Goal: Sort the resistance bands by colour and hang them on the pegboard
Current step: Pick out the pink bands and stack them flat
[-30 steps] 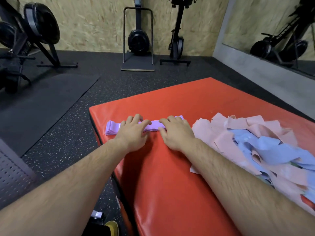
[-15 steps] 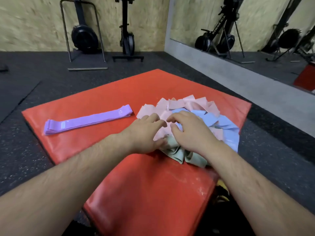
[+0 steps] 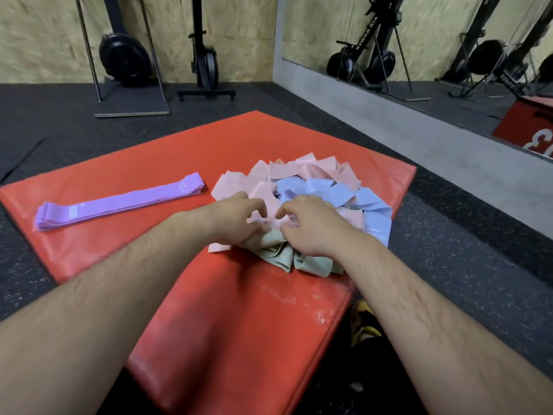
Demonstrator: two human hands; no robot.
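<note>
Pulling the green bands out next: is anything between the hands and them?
Not on the near side: the green bands lie bare at the pile's near edge, right by the left hand and right hand. Farther in, pink bands lie over them and may drag along.

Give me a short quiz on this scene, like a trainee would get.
1. True or false: the purple bands lie stacked apart from the mixed pile.
2. Which colour lies at the pile's edge nearest the person? A pink bands, B green bands, C blue bands.
3. Short answer: what do the left hand and right hand both touch?
Key: 1 true; 2 B; 3 the mixed pile.
</note>
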